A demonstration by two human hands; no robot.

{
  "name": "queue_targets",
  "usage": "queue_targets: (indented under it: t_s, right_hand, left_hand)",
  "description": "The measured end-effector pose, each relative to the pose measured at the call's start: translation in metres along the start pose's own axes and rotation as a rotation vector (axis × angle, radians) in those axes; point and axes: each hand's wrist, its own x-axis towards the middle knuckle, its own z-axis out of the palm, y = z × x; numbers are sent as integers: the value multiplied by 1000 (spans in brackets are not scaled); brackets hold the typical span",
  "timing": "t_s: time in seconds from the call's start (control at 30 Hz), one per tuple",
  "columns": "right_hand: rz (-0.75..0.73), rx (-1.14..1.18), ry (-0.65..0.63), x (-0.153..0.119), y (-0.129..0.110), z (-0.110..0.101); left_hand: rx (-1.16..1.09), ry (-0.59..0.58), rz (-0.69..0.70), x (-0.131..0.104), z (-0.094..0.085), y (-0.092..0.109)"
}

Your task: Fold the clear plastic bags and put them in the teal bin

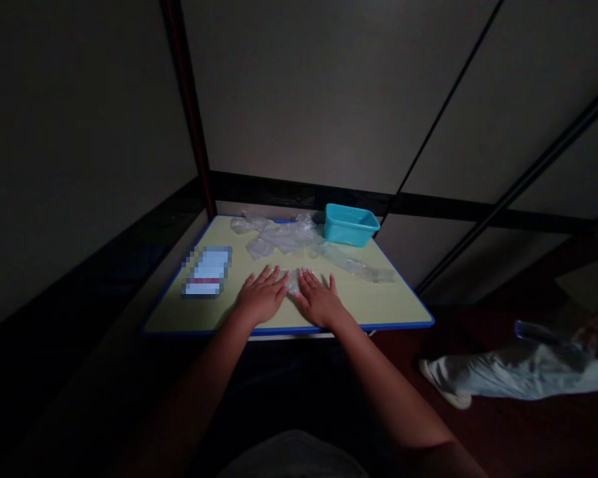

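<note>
My left hand point(264, 295) lies flat on the pale yellow table with its fingers spread. Beside it, my right hand point(319, 299) is also flat, fingers stretched forward and thumb toward the left hand. Between the two hands, and partly under their fingertips, is a small piece of clear plastic film point(293, 282); its covered edges are hidden. Beyond my fingers, a heap of crumpled clear plastic point(284, 236) spreads along the back of the table. From that heap a long clear plastic strip point(361, 267) runs to the right.
A turquoise plastic basket point(349, 229) stands at the table's back right corner. A blurred-out flat rectangular item point(206, 272) lies at the left. The table point(379, 307) has a blue edge and stands against wall panels. At right, a person's leg point(508, 375) and hand show.
</note>
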Motion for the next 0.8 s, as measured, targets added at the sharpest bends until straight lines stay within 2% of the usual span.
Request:
queue_targets:
  t_s: [0.43,0.8]
  right_hand:
    - [85,29,8,7,5,6]
    - [56,10,-3,8,8,7]
  left_hand:
    - [0,7,-2,1,1,0]
    - [7,11,8,-1,-1,1]
